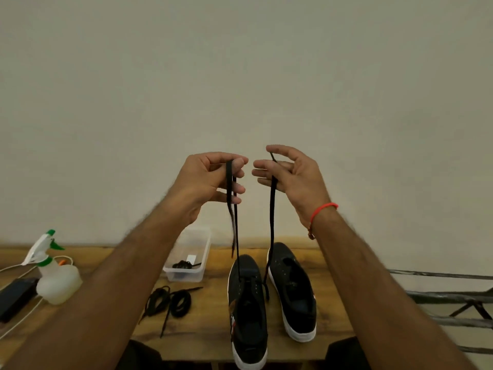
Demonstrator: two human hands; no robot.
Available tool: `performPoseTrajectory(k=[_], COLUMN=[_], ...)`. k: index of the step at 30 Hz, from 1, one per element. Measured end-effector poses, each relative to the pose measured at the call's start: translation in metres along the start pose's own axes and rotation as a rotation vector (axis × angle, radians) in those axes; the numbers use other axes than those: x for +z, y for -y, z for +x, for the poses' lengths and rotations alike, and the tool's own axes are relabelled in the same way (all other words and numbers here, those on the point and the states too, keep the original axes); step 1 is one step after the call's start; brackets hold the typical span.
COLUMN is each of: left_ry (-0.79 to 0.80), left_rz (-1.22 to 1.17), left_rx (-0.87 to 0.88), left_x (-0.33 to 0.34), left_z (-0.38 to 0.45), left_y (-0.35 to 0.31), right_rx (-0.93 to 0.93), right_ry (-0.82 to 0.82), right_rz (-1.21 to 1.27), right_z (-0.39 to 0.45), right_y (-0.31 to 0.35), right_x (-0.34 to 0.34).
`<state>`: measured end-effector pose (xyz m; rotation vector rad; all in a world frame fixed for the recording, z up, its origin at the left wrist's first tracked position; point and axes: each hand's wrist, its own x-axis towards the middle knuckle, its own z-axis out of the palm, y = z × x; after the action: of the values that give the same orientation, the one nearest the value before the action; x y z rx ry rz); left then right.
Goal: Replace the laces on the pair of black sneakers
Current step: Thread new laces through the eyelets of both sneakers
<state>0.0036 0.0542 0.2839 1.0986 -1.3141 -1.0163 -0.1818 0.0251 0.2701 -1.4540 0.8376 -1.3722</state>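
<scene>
Above the wooden surface (202, 343), both hands pinch the limp flat black lace (272, 222), left hand (210, 182) and right hand (290, 177) near its tips, seemingly threaded through the left black canvas sneaker (248, 311).

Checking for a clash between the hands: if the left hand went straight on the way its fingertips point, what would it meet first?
Probably the right hand. The left hand, pinching one lace end, points its fingertips across a small gap at the right fingertips; depth is unclear.
</scene>
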Motion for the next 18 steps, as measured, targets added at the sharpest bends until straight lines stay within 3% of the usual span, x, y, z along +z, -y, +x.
performPoseTrajectory(k=[4, 7, 15, 18], left_ry=[-0.147, -0.203, -0.252, -0.276], left_rz=[0.296, 0.391, 0.396, 0.35], left_rx=[0.143, 0.247, 0.498, 0.515], left_x=[0.006, 0.008, 0.009, 0.013], left_z=[0.008, 0.017, 0.034, 0.043], left_y=[-0.03, -0.054, -0.121, -0.125], right_rx=[-0.072, -0.115, -0.212, -0.177], right_ry=[-0.044, -0.044, -0.165, -0.14], right_rz=[-0.043, -0.07, -0.093, 0.036], right_z=[0.01, 0.018, 0.054, 0.067], right_y=[0.04, 0.063, 0.106, 0.111], right_x=[0.004, 0.005, 0.002, 0.004])
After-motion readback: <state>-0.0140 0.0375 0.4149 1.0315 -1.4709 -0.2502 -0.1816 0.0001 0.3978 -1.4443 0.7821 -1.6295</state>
